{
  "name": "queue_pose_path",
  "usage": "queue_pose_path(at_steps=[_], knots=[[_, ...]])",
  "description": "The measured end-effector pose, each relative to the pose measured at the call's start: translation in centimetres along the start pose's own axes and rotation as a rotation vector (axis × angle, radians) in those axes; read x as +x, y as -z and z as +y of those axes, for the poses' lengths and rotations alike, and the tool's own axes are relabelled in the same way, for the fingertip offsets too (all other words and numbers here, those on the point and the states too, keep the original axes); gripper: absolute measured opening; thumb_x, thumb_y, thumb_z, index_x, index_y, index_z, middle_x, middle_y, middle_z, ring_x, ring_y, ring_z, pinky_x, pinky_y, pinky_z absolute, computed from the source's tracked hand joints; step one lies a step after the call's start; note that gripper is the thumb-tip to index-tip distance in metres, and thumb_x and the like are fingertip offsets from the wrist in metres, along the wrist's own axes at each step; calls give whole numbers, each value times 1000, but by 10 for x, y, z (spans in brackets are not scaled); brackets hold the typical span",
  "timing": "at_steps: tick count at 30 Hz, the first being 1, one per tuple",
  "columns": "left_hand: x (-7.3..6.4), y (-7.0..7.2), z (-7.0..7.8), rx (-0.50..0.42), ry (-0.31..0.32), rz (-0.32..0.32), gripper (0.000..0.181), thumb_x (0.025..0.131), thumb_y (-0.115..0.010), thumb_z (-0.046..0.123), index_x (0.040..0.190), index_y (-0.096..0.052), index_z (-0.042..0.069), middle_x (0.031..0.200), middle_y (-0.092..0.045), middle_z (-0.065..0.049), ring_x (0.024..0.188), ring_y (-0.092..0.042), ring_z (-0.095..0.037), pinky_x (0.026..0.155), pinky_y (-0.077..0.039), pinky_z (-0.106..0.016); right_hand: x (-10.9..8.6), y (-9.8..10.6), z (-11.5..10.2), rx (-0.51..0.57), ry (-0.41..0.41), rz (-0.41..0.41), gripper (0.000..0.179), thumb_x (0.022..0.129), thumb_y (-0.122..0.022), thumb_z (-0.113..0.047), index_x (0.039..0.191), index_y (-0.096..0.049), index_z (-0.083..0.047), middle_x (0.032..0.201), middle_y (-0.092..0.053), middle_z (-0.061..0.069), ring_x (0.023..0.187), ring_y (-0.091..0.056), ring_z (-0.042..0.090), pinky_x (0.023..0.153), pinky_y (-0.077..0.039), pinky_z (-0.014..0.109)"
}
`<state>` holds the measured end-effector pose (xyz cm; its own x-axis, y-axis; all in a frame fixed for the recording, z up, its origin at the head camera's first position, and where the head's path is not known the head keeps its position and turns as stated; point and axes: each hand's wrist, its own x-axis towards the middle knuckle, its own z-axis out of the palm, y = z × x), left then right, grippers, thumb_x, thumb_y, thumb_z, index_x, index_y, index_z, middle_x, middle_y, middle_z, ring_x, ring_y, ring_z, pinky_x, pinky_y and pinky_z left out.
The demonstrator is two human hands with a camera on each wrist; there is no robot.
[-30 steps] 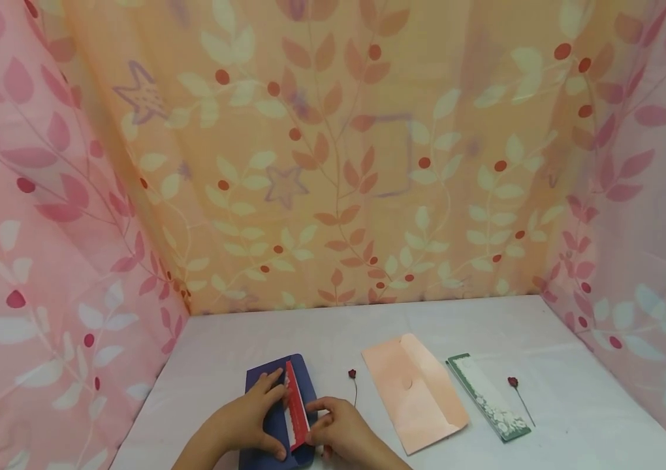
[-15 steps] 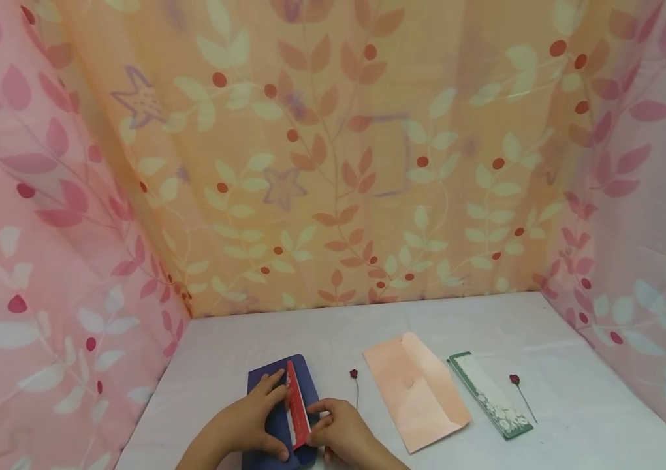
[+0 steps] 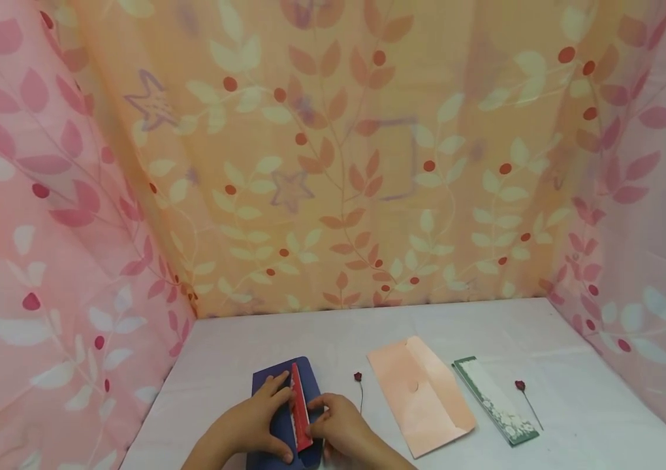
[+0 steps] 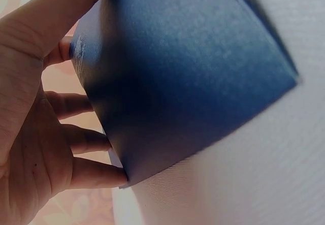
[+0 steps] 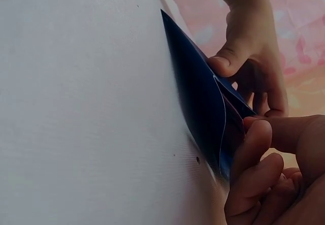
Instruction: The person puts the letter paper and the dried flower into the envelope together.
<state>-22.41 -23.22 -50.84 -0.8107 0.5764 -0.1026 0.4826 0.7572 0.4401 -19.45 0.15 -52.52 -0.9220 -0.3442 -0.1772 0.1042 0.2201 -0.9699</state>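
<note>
A dark blue envelope (image 3: 311, 377) lies on the left of the table with its pocket mouth spread a little. My left hand (image 3: 247, 421) grips it across the mouth, the thumb at the near end and the fingers toward the far end; in the left wrist view those fingers meet the edge of the envelope (image 4: 203, 72). Partly inside the pocket is a red card (image 3: 303, 427) with a pale patterned border. Thumb and forefinger of my right hand (image 3: 341, 424) pinch this card's right edge. From the right wrist view, the right hand (image 5: 277, 179) is right at the opening.
Right of the hands stretches a small dark red rose on a thin stem (image 3: 358, 376). Beyond it lie a peach envelope (image 3: 412, 411), a green-edged card with white flowers (image 3: 488, 395) and another rose (image 3: 520, 386). Patterned curtains (image 3: 333, 163) surround the white table (image 3: 239, 333).
The red card has tipped slightly and shows less of its pale border. Both hands keep nearly the same places; the whole head view has shifted a little.
</note>
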Motion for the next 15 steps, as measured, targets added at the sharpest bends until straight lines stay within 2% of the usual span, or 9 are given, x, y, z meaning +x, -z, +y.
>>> queue_pose_path(at_steps=[3,10,15], knots=[[-1,1,2,9,-4,4,90,60,-82,76,134,-54,33,165,-30,-20,145,-25,-61,98,-44,-73,6,0,-3,-49,0,-10,35,83,-79,-6,116,-66,-8,67,-70,6,34,-47,8,33,-34,20],[0,1,3,18,-13,16,76,59,-83,76,118,-55,37,164,-31,-20,145,-27,-62,96,-47,-72,19,0,-7,-101,19,-4,34,85,-79,-8,117,-66,-7,63,-68,5,36,-49,8,37,-36,18],[-1,-1,2,28,-9,13,76,59,-82,77,118,-55,38,164,-31,-20,144,-28,-62,95,-47,-71,25,-2,-8,-140,18,-5,33,85,-79,-8,116,-67,-7,61,-66,6,36,-49,9,37,-38,19]])
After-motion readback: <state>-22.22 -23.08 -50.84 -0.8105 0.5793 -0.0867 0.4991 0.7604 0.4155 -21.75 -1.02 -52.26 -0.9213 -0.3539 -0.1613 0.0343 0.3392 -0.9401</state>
